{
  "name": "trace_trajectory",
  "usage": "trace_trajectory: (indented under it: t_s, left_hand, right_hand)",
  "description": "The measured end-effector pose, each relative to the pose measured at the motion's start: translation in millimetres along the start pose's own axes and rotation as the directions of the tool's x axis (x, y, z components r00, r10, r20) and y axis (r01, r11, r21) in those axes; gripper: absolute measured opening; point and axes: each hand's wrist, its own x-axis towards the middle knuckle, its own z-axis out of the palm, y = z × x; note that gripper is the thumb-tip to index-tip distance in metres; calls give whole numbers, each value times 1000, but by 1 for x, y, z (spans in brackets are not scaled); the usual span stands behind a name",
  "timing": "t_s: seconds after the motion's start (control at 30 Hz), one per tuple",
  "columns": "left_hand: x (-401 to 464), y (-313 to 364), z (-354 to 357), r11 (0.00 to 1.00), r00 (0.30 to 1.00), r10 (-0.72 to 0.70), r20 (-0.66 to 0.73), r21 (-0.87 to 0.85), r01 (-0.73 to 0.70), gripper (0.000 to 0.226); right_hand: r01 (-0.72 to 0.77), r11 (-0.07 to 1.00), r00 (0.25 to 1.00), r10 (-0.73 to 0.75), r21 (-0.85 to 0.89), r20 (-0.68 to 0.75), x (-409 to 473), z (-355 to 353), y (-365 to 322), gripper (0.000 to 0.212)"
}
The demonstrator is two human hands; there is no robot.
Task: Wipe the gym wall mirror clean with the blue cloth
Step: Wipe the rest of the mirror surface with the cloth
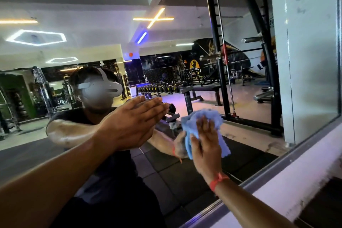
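Note:
The gym wall mirror (249,98) fills most of the head view and reflects the gym and the person. My right hand (205,146) presses the crumpled blue cloth (201,116) flat against the glass near the mirror's lower right, fingers straight and spread over the cloth. A red thread is tied round that wrist. My left hand (129,124) is stretched out to the left of the cloth, fingers straight and together, palm against or very near the glass, holding nothing.
The mirror's metal frame (277,164) runs diagonally along the lower right, with a white ledge (296,177) below it. A white pillar (311,52) shows at the right. Reflected in the glass are a black rack, benches and dumbbells.

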Motion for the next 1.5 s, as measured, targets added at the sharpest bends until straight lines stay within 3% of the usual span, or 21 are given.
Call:
trace_trajectory:
  t_s: [0.07,0.13,0.2,0.27,0.33,0.4,0.5,0.6,0.7,0.77,0.87,0.9,0.97,1.03,1.07,1.13,1.2,1.27,1.37,1.43,1.5]
  left_hand:
    - [0,0,1,1000,1000,-8,-4,1,8,62]
    - [-1,1,1,1000,1000,-10,5,-4,10,62]
    - [-1,1,1,1000,1000,-4,6,-3,4,62]
    - [-1,1,1,1000,1000,-2,-2,-6,2,61]
    - [-2,1,2,1000,1000,-3,0,-15,3,60]
    - [-1,0,2,1000,1000,-2,2,-7,2,61]
    - [-1,-1,2,1000,1000,4,5,-7,-4,62]
    - [-1,0,1,1000,1000,6,-1,-6,-6,61]
    - [-1,0,1,1000,1000,8,-2,-17,-8,60]
    - [-1,-1,2,1000,1000,8,-7,-12,-8,60]
    - [-1,0,3,1000,1000,11,-18,-2,-11,60]
    - [-1,0,3,1000,1000,9,-21,-1,-9,60]
    - [-1,0,3,1000,1000,9,-24,-2,-9,60]
    - [-2,0,3,1000,999,10,-30,0,-10,59]
    - [-2,0,3,1000,999,11,-30,2,-11,59]
    - [-2,0,4,1000,1000,14,-23,10,-14,59]
    - [-2,0,4,1000,1000,20,-24,18,-19,59]
    - [-2,0,4,1000,999,17,-33,18,-16,59]
    - [-2,0,3,1000,999,21,-29,14,-20,60]
    - [-1,0,3,1000,1000,18,-25,17,-17,59]
    - [-2,1,3,1000,1000,13,-19,10,-13,59]
  right_hand:
    - [348,937,923,-335,-39,188,-17,-4,-13,52]
    - [537,834,827,-493,-126,270,-3,-20,5,50]
    - [411,891,906,-377,-192,191,14,-23,26,55]
    - [21,995,999,-24,-93,-26,17,-13,26,57]
    - [-169,986,980,170,18,-100,2,7,0,58]
    - [92,996,995,-92,4,43,-22,12,-18,59]
    - [444,889,881,-410,-114,237,-14,-16,15,57]
    - [27,996,1000,-28,-86,-8,9,-17,33,53]
    - [-209,976,962,218,67,-163,-11,19,-17,56]
    - [49,998,998,-49,29,24,-42,28,-42,57]
    - [368,925,920,-348,-90,182,-39,2,-12,56]
    - [314,939,943,-291,-139,163,-29,-1,4,55]
    - [-93,992,995,90,-80,-37,-7,-2,23,56]
    - [-439,895,875,446,80,-189,0,11,9,63]
    - [-434,897,877,442,84,-188,-6,19,-7,64]
    - [-92,996,994,91,-9,-53,-39,26,-32,57]
    - [336,940,931,-321,-63,175,-60,16,-35,52]
    - [459,879,876,-423,-129,233,-47,2,-13,52]
    - [-2,995,999,-1,-100,-33,-11,-3,22,53]
    - [-324,940,916,340,104,-215,0,6,15,58]
    - [-356,923,898,381,148,-218,-14,23,-14,61]
